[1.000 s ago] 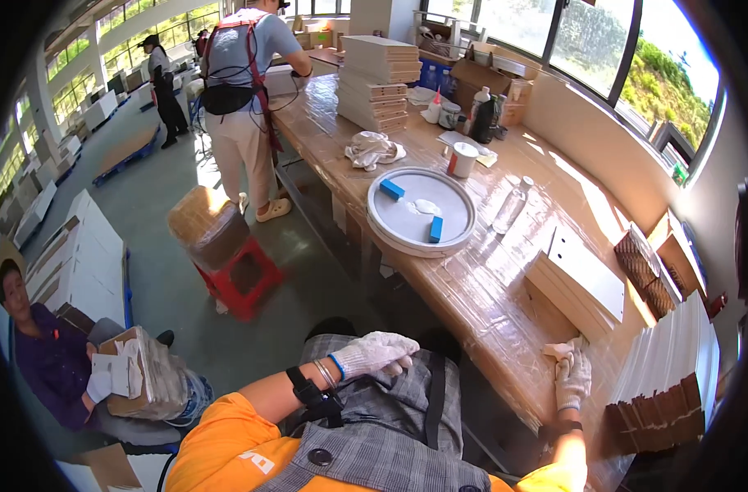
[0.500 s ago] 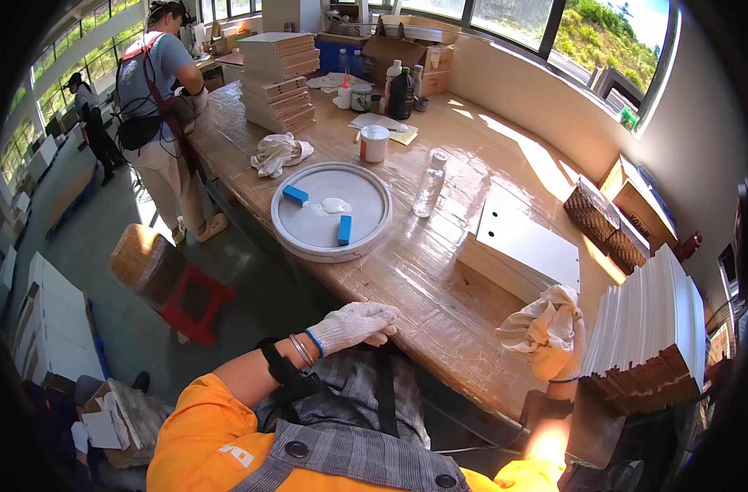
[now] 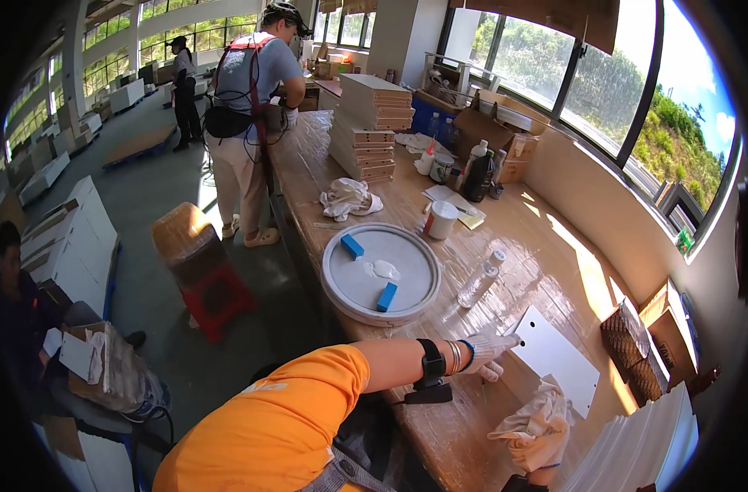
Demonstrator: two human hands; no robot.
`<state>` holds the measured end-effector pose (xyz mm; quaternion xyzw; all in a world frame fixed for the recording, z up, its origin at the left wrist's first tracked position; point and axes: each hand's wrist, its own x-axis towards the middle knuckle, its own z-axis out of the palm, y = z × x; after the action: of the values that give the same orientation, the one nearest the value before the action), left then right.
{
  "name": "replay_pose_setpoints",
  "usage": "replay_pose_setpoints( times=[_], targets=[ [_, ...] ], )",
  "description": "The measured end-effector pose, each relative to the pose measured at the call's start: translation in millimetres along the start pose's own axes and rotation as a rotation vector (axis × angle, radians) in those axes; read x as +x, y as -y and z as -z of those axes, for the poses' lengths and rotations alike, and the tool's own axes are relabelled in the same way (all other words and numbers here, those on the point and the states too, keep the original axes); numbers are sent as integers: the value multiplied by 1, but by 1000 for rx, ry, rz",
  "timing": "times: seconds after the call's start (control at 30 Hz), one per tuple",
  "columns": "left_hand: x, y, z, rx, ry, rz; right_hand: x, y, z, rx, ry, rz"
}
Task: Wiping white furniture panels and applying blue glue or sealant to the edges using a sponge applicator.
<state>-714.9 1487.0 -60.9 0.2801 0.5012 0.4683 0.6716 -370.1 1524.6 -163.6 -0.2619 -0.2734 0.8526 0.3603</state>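
Note:
My left hand (image 3: 486, 354), in a white knit glove, reaches across to the left end of the white panels. Its fingers are stretched out at the edge of the top panel (image 3: 558, 354), which has dark round holes near its ends. More panels appear to lie beneath it. My right hand is mostly hidden by a bunched cream cloth (image 3: 540, 426) that it holds at the near edge of the panels. A clear bottle (image 3: 481, 280) stands just beyond my left hand. Two blue blocks (image 3: 386, 297) and a whitish smear rest on a round grey lid (image 3: 423, 307).
White panels (image 3: 636, 443) stand stacked at the lower right. A white tub (image 3: 441, 220), a crumpled cloth (image 3: 349, 199) and a panel stack (image 3: 366, 148) occupy the table's far part. A co-worker (image 3: 251, 107) stands beyond; a stool (image 3: 198, 262) sits left. Another person sits at the far left.
My left hand has gone from the table's front edge rightward to the panels. The view has turned, so the table sits further right. My right hand keeps the cloth by the panels.

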Motion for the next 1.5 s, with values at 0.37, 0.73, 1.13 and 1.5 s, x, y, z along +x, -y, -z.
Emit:
replay_pose_setpoints(
  times=[0.37,0.73,1.13,1.5],
  targets=[
    [17,33,-14,-33,146,-41,-40,1,-160,-106,208,40],
    [-102,63,15,192,460,-201,-73,-40,-255,-219,311,-77],
    [-285,96,128,-640,129,-271,-94,-148,-333,-105,489,-660],
    [-334,125,148,-724,-33,-458,-90,-144,-329,-118,-169,-305]
  ],
)
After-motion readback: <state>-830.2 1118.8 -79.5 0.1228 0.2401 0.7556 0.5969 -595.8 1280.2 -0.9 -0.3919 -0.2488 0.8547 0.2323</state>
